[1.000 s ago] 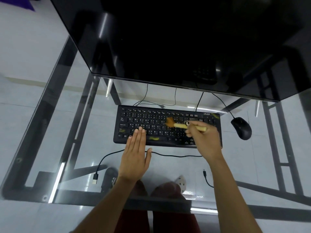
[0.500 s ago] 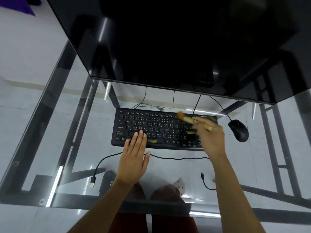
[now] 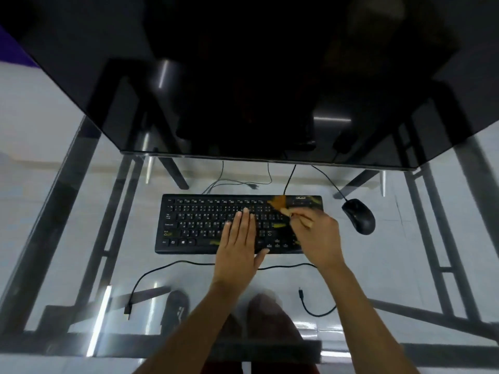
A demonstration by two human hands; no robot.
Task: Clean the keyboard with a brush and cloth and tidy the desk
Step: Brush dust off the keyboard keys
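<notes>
A flat black rectangular keyboard [image 3: 216, 225] with white legends lies on the clear glass desk top [image 3: 81, 238], its long axis running left to right and its key rows facing the person. The left hand [image 3: 239, 248] rests flat on the middle of the keys, fingers straight and together, pointing away from the person, thumb spread to the right over the front edge. The right hand [image 3: 318, 238] curls its fingers around the pale wooden handle of a small brush [image 3: 286, 207]; the brush lies slantwise, its brown bristle tuft aimed up and left onto the top right key rows, its handle end poking out near the knuckles. The bristles appear to touch the keys, though blur makes this uncertain. Yellowish specks sit on several keys.

A black computer mouse [image 3: 359, 215] lies just right of the keyboard, its cord running back under the large dark monitor [image 3: 243, 76] that overhangs the far side. A loose black cable [image 3: 167, 268] curves along the glass in front of the keyboard, partly hidden by both wrists, and a short black cable [image 3: 310, 306] lies near the right forearm
</notes>
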